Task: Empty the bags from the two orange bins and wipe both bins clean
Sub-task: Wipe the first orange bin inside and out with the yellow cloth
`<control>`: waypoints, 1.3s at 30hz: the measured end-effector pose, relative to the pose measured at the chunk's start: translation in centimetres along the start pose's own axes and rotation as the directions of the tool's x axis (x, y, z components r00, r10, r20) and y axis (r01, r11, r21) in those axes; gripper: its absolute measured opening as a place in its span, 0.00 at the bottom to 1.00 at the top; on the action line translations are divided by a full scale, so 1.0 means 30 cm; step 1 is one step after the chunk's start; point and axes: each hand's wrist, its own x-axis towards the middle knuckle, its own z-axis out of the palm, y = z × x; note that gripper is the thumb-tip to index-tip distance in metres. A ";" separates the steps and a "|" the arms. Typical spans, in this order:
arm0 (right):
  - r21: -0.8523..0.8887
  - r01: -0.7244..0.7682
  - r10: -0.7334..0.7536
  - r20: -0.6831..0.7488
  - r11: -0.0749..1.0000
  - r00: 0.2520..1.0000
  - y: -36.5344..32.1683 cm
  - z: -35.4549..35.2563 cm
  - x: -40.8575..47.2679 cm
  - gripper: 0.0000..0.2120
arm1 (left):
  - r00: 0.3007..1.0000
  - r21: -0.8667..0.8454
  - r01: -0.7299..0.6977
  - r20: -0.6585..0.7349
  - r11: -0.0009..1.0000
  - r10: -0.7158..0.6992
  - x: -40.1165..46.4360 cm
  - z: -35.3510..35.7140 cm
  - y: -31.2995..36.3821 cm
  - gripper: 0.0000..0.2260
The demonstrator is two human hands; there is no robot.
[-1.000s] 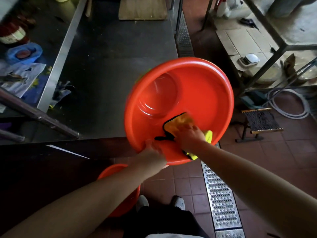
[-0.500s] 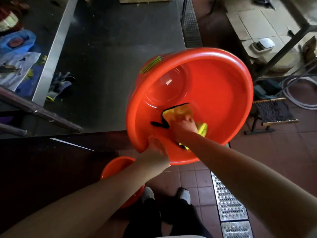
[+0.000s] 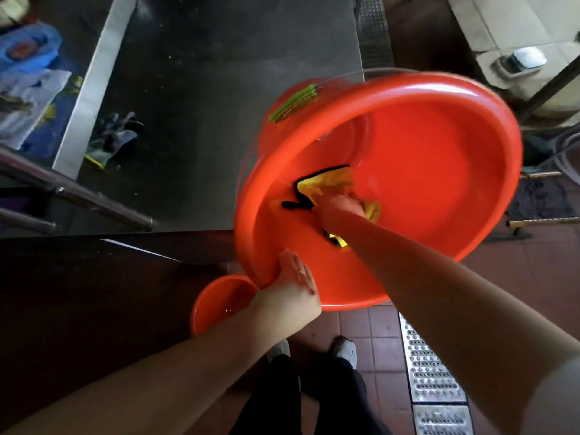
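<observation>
a big round orange bin [image 3: 439, 171] of glossy smooth plastic is held tilted in the air over the edge of the dull steel table [image 3: 204, 105]. the left hand [image 3: 292, 277] grips its rolled lower rim, thumb lying on the inner wall. the right hand [image 3: 339, 208] is inside, fingers bunched on a crumpled yellow cloth [image 3: 329, 183] with black edging, pressed to the wall. a second orange bin [image 3: 219, 302] sits on the tiled floor [image 3: 361, 324] below.

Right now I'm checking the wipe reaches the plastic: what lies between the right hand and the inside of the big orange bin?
The yellow cloth, pressed under the right hand against the bin wall, in the head view.
</observation>
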 end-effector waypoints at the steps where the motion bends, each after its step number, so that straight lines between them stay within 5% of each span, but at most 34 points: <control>1: -0.019 0.001 -0.002 -0.016 1.000 1.000 -0.004 0.001 0.000 0.22 | 1.000 -0.012 0.007 -0.002 1.000 -0.007 0.000 0.003 0.004 0.15; 5: -0.097 0.001 -0.003 -0.017 0.995 1.000 -0.022 -0.005 -0.057 0.21 | 0.999 -0.113 0.045 0.020 0.993 -0.043 -0.001 0.012 -0.001 0.15; 10: -0.129 0.038 -0.044 -0.045 0.991 0.998 -0.009 -0.001 -0.239 0.20 | 0.998 -0.314 0.021 0.058 0.949 -0.003 0.010 0.021 -0.002 0.30; 15: -0.123 0.039 -0.048 -0.068 0.992 0.997 0.007 0.012 -0.451 0.24 | 0.997 -0.251 0.013 0.081 0.968 0.007 0.010 -0.008 -0.014 0.15; 22: -0.125 0.078 -0.088 -0.071 0.989 0.994 0.029 0.007 -0.644 0.29 | 0.993 -0.184 -0.043 0.104 0.982 0.063 0.024 -0.025 -0.019 0.30; 26: -0.117 0.183 -0.181 0.030 0.976 0.983 0.058 -0.027 -0.677 0.44 | 0.993 -0.264 -0.053 0.086 0.963 0.078 0.025 -0.043 -0.045 0.29; 29: -0.287 0.275 -0.273 0.046 0.918 0.961 0.090 -0.026 -0.685 0.50 | 0.990 -0.213 -0.080 0.093 0.974 0.102 0.022 -0.064 -0.067 0.22; 35: -0.462 0.272 -0.329 -0.046 0.844 0.943 0.111 -0.087 -0.702 0.45 | 0.988 -0.048 -0.104 0.105 0.993 0.109 -0.043 -0.099 -0.157 0.17; 39: -0.605 0.265 -0.428 -0.139 0.751 0.893 0.183 -0.132 -0.702 0.33 | 0.990 -0.030 -0.133 0.049 0.991 0.135 -0.087 -0.043 -0.233 0.19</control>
